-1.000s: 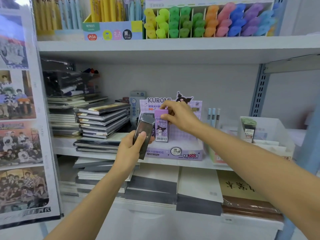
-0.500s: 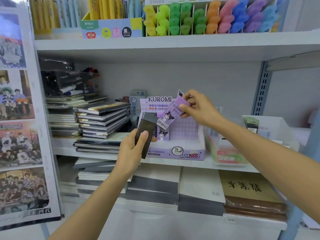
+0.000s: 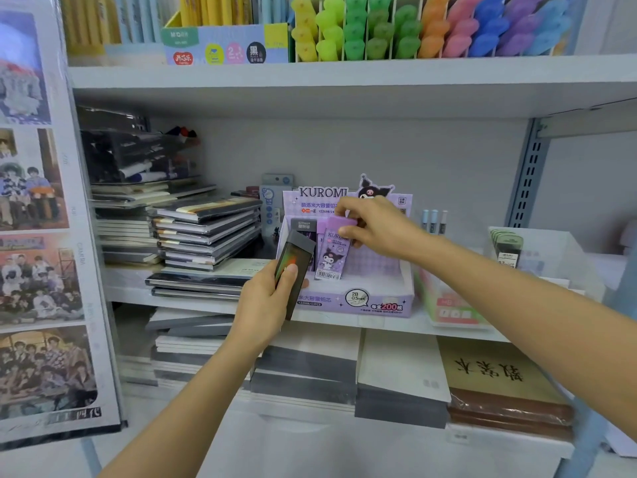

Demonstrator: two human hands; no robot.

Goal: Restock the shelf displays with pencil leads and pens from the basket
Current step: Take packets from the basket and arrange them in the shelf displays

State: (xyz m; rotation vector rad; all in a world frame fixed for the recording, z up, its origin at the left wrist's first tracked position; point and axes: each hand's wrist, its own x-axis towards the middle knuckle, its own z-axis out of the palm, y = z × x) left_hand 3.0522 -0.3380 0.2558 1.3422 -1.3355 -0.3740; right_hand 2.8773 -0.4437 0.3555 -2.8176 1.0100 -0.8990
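Compared with half a second earlier, the purple lead pack (image 3: 333, 251) has gone from a raised, tilted attitude to upright, and its lower end now sits inside the Kuromi display box (image 3: 358, 301) on the middle shelf (image 3: 379, 324). The right hand (image 3: 382, 229) has come down with it. Its grip is narrow, with thumb and fingertips pinching the top end of the pack. The left hand (image 3: 263, 301) is almost unchanged, its grip wrapped round the lower half of a dark lead case (image 3: 295, 258). That case leans to the right, just below and left of the right grip. It hides the front left corner of the box and part of the dark packs (image 3: 305, 226) standing immediately left of the purple pack. The right hand covers part of the box's header card. A stack of notebooks (image 3: 206, 232) lies left of the left grip. Three pens (image 3: 434, 220) stand upright just behind the right wrist, and a clear bin (image 3: 544, 250) sits further right. A rack of coloured highlighters (image 3: 413, 25) stands well above both grips.
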